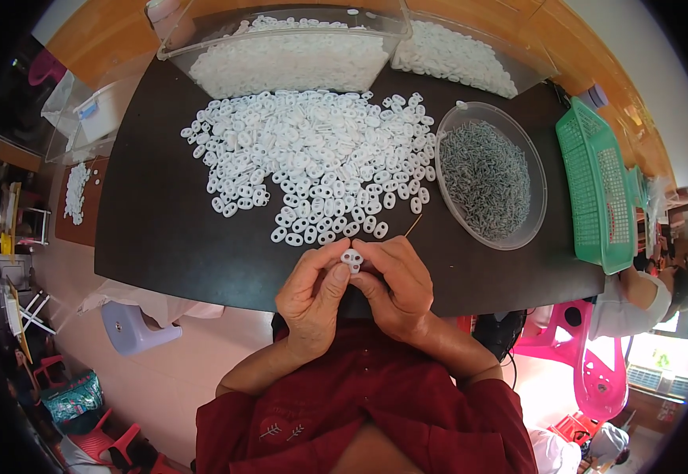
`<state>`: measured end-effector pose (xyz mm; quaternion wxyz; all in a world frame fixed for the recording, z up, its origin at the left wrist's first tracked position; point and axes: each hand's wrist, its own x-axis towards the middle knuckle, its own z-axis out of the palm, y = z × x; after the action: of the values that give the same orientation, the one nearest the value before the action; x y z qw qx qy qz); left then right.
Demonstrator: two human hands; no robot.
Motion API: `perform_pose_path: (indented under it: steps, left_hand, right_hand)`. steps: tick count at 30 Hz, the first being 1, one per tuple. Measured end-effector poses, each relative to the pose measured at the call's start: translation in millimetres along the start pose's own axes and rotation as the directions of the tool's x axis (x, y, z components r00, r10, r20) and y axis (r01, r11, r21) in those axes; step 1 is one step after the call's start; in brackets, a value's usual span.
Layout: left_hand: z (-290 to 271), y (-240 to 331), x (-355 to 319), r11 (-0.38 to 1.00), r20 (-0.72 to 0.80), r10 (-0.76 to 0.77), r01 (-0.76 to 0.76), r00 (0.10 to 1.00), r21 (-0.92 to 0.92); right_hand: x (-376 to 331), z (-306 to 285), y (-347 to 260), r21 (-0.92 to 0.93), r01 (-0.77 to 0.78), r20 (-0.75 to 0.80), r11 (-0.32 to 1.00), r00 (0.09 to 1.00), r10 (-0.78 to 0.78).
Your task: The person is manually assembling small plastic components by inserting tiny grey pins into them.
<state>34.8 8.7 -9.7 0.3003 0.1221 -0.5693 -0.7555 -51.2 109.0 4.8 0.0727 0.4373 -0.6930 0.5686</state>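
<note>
Close to the table's near edge, my left hand [312,299] and my right hand [396,286] meet, thumbs and fingers closed. Pinched between their fingertips are small white oval plastic pieces with two holes [352,257]; one seems to lie across another, though the fingers hide part of them. Just beyond my fingers spreads a loose pile of the same white pieces [312,150]. A thin brownish stick [413,226] shows past my right hand; whether it touches the hand I cannot tell.
A round clear tub of small grey screws [486,182] stands right of the pile. Behind are two clear bins [288,59] [454,55] of white pieces. A green basket [597,186] lines the dark table's [178,237] right side. Another person's arm [642,289] is beyond it.
</note>
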Motion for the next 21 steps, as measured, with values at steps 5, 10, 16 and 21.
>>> perform_pose_path:
  steps: [5,10,16,21]
  left_hand:
    - [-1,0,0,0.996,-0.011,0.010,-0.009,1.000,0.091]
    - [-1,2,-1,0.993,-0.028,0.005,-0.001,1.000,0.118]
    - [-1,3,0,0.987,-0.028,0.035,-0.030,0.999,0.157]
    - [0,2,-1,0.981,-0.027,0.014,-0.008,1.000,0.194]
  right_hand:
    - [0,0,0,-0.012,0.010,0.005,1.000,1.000,-0.010]
    - [-1,0,1,-0.049,0.042,-0.001,0.998,0.999,-0.042]
    - [4,-10,-5,0.163,-0.240,0.110,0.957,0.968,0.224]
    - [6,-11,-4,0.279,-0.467,0.159,0.839,0.884,0.439]
